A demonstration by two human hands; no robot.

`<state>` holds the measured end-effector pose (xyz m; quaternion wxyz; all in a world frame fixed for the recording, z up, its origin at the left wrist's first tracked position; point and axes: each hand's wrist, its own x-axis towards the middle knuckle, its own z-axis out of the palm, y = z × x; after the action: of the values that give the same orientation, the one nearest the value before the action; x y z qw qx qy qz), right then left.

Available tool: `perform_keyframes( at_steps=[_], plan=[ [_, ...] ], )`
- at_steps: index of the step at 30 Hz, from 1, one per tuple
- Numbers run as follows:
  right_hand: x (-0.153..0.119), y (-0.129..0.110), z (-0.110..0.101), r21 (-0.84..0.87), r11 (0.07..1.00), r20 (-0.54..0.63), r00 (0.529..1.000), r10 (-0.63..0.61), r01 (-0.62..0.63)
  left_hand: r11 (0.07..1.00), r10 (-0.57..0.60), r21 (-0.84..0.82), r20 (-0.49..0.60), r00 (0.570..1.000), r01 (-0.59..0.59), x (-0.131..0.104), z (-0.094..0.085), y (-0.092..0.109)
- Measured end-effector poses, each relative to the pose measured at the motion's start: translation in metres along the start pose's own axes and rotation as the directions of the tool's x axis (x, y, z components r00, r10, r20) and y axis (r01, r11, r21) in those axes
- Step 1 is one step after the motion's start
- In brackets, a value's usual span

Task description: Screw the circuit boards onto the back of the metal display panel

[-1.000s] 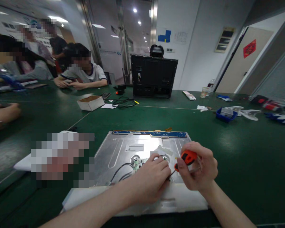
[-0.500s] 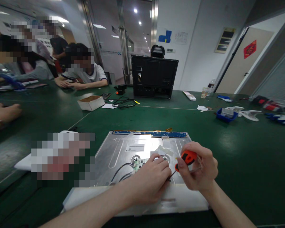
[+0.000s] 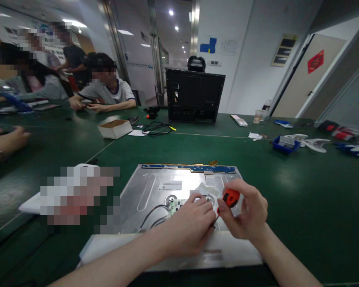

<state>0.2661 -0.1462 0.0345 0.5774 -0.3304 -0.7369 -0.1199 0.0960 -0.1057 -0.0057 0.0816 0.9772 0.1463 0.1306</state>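
A flat silver metal display panel (image 3: 149, 187) lies in front of me, with a blue circuit strip (image 3: 179, 169) along its far edge. My left hand (image 3: 194, 219) rests over a small green circuit board (image 3: 175, 205) at its middle, fingers bent together; what they hold, if anything, is hidden underneath. Dark cables (image 3: 152, 211) run out from the board's left side. My right hand (image 3: 248, 211) is closed on the red-and-black handle of a screwdriver (image 3: 231, 197). Its thin shaft slants down beside my left fingers, and the tip is hard to make out.
White foam sheeting (image 3: 131, 251) covers the panel's near edge. A blurred-out white item (image 3: 30, 205) lies left, an open box (image 3: 115, 129) beyond. A black monitor shell (image 3: 196, 95) stands at the back. A blue tray (image 3: 285, 144) sits right. Other people sit on the left.
My right hand, with the screwdriver, has shifted slightly left, and its handle is turned and more upright. My left hand and the panel have stayed put.
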Motion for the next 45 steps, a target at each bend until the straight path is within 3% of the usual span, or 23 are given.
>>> perform_keyframes(
  at_steps=[9,17,35,45],
  plan=[
    [0.002,0.000,0.001,-0.038,0.998,0.011,0.999,-0.044,0.044,1.000,-0.013,-0.026,0.014,1.000,0.014,0.001,-0.004,0.002],
    [0.003,-0.001,-0.001,0.028,1.000,0.085,0.996,-0.010,0.007,1.000,-0.018,-0.024,0.023,1.000,0.019,0.001,-0.006,0.003],
    [0.003,-0.001,0.001,0.013,0.999,0.012,0.999,-0.043,0.042,0.999,-0.006,-0.043,0.057,0.998,0.008,0.002,-0.008,0.003],
    [-0.004,0.003,-0.003,0.037,0.998,-0.026,0.999,-0.044,0.045,0.999,0.006,-0.035,0.011,1.000,-0.006,0.001,-0.006,0.001]
  ],
)
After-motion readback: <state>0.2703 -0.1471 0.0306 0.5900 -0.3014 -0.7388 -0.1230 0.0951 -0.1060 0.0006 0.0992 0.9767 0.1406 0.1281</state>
